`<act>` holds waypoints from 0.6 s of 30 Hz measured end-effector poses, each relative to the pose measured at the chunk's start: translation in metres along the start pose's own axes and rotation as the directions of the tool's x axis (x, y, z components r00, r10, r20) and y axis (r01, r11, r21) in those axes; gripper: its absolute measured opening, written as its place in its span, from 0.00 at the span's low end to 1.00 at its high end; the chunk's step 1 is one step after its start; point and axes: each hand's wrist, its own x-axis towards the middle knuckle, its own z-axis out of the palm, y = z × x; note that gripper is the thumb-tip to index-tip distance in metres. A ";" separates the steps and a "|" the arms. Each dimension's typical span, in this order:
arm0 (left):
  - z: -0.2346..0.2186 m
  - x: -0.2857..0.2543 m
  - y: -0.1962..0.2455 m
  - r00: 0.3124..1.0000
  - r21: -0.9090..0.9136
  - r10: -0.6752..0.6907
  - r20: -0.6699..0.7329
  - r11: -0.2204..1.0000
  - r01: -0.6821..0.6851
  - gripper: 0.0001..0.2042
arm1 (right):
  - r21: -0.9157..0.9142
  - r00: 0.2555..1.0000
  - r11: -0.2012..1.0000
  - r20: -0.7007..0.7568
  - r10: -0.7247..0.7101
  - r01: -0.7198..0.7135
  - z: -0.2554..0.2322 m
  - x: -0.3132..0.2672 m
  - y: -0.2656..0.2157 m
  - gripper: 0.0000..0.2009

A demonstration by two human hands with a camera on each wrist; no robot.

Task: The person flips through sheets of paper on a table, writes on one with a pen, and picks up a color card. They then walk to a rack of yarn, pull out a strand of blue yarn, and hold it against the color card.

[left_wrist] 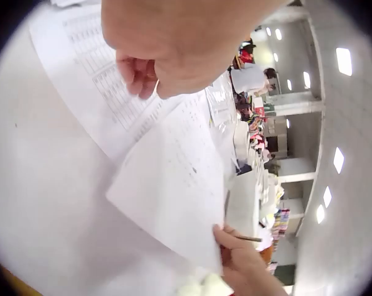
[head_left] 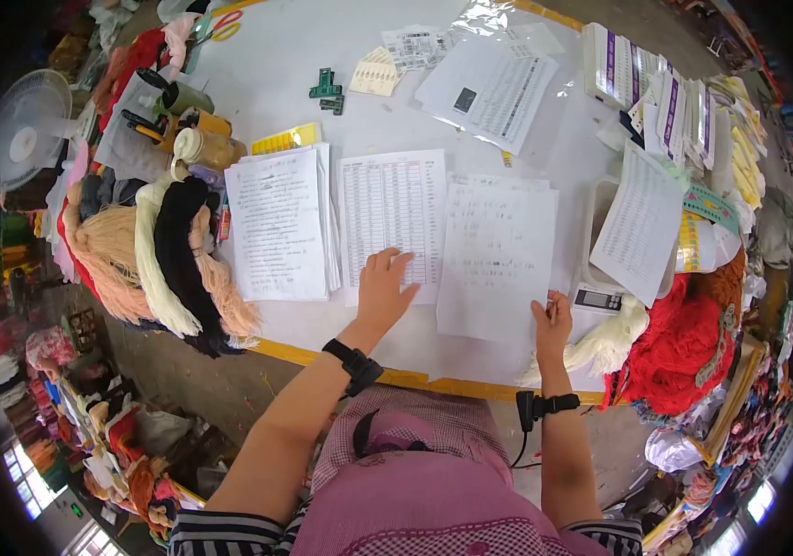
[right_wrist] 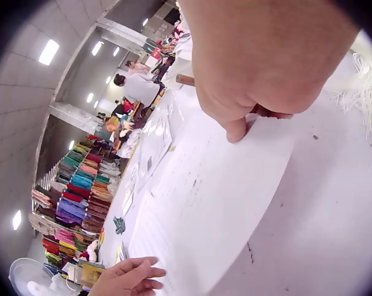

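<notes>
The left hand (head_left: 385, 292) rests on a printed sheet of table rows (head_left: 392, 195), fingers loosely bent and spread over its lower part. Right of it lies a handwritten sheet (head_left: 494, 250), whose left edge is beside the printed one. At that sheet's right edge the right hand (head_left: 552, 324) has its fingers curled round a thin brown pencil or pen (left_wrist: 250, 238), with the thumb on the paper (left_wrist: 173, 179). The right wrist view shows the stick's end (right_wrist: 186, 80) poking out past the hand. A stack of handwritten pages (head_left: 276, 227) lies to the left.
Yarn hanks (head_left: 174, 250) and jars (head_left: 207, 148) line the left side. Behind are green pieces (head_left: 325, 83) and papers in a clear sleeve (head_left: 489, 97). On the right stand card boxes (head_left: 619, 69), a bin with a sheet (head_left: 637, 218), a small digital device (head_left: 597, 298) and red yarn (head_left: 674, 352).
</notes>
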 end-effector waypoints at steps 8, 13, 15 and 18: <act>0.000 -0.014 -0.010 0.993 0.372 0.050 0.106 0.924 -0.086 0.39 | -0.026 1.000 1.000 0.014 -0.009 0.010 0.002 -0.008 -0.025 0.10; 0.002 -0.008 -0.023 0.988 0.353 0.033 0.149 0.932 -0.084 0.37 | -0.045 0.995 0.995 -0.029 -0.095 0.093 0.012 -0.003 -0.025 0.10; 0.006 -0.005 -0.024 0.986 0.517 0.095 0.139 0.842 -0.154 0.34 | -0.040 0.994 0.995 -0.056 -0.098 0.096 0.011 -0.004 -0.025 0.10; 0.001 -0.004 -0.025 0.978 0.580 0.126 0.163 0.790 -0.199 0.31 | -0.004 0.996 0.998 -0.067 -0.065 0.065 0.008 -0.004 -0.027 0.11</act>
